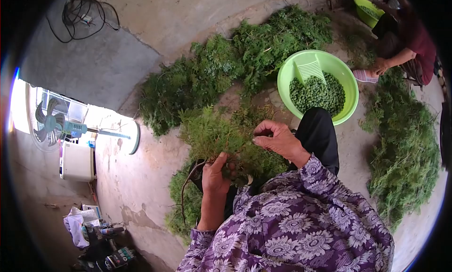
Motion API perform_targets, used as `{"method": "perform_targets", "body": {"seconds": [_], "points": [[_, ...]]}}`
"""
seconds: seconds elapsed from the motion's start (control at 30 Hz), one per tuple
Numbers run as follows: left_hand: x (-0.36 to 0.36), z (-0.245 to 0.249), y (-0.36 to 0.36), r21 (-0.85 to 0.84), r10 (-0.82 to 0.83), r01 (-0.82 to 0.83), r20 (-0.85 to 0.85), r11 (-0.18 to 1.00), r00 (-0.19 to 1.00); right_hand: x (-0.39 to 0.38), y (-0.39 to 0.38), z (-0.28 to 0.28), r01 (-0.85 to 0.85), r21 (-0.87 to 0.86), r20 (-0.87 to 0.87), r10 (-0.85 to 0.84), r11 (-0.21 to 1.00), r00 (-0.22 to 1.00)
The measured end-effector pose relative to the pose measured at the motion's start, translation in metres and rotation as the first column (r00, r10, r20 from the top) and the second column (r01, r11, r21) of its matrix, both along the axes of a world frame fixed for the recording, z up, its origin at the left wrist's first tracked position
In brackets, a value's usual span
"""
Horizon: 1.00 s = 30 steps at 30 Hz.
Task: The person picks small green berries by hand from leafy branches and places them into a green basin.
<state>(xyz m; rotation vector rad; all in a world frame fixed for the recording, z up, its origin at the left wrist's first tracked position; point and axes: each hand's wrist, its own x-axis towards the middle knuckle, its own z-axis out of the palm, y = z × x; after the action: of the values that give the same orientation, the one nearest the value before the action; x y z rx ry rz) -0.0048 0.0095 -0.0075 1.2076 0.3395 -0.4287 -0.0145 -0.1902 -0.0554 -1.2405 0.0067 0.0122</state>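
Branch (pixel 212 133) of green sprigs sits mid-frame, its stem clamped in the left hand (pixel 215 175) at 6 o'clock of the foliage. Right hand (pixel 278 141), at 3 o'clock, pinches a sprig, fingertips together. Basin (pixel 285 74) of green berries (pixel 318 94) lies at 1 o'clock.

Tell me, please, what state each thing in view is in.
Left hand: closed round the stem of the branch.
Right hand: fingers pinched on the branch's leaves.
Basin: upright, partly filled with berries, with a scoop lying inside.
Fan: standing upright; blades look still.
Cable: lying in a loose tangle.
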Motion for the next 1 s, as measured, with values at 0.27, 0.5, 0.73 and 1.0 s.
{"method": "perform_targets", "body": {"seconds": [0.27,0.5,0.73,1.0], "points": [[-0.002,-0.001,-0.002,-0.021,0.011,-0.011,-0.019,1.0,1.0,0.0,0.012,-0.015,-0.02,-0.23,0.146,0.054,0.973,0.988],[-0.003,0.001,-0.002,-0.045,0.024,-0.025,-0.037,0.999,0.999,-0.001,0.016,-0.011,0.192,-0.578,0.346,0.025,0.793,0.938],[0.003,0.004,0.02,0.043,0.106,-0.109,0.058,0.993,0.993,0.005,-0.023,-0.01,-0.031,-0.294,-0.245,-0.044,0.955,0.969],[0.004,0.003,0.015,0.019,0.019,-0.018,-0.008,1.0,1.0,0.014,0.0,-0.02,-0.19,0.452,-0.219,0.315,0.871,0.923]]}}
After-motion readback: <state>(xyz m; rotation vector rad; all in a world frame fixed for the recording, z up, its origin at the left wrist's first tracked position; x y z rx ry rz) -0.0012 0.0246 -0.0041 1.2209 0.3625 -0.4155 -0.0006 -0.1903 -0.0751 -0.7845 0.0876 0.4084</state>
